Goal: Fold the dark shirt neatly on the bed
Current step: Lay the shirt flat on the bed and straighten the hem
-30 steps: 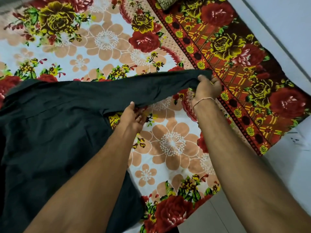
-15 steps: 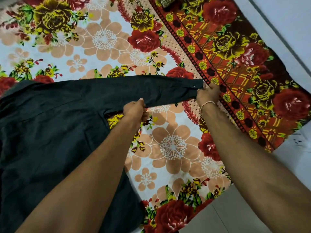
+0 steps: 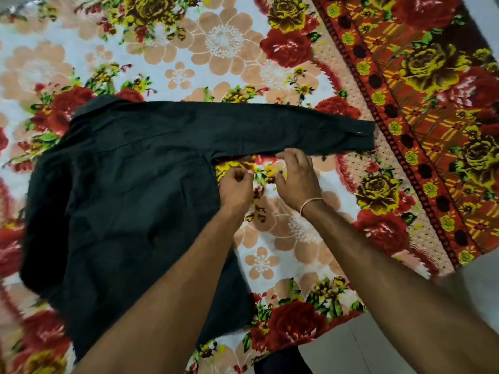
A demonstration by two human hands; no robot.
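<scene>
Shirt lies spread back-up near the bed's front edge, sleeve stretched toward the right border (presumably for folding inward), while I see my left hand loosely curled and right hand open, both gripping nothing, just beneath the sleeve.

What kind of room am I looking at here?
Most likely a bedroom at home. A floral bedspread covers a wide flat surface like a bed, a dark shirt lies spread on it for folding, and plain floor shows past its edge.
</scene>
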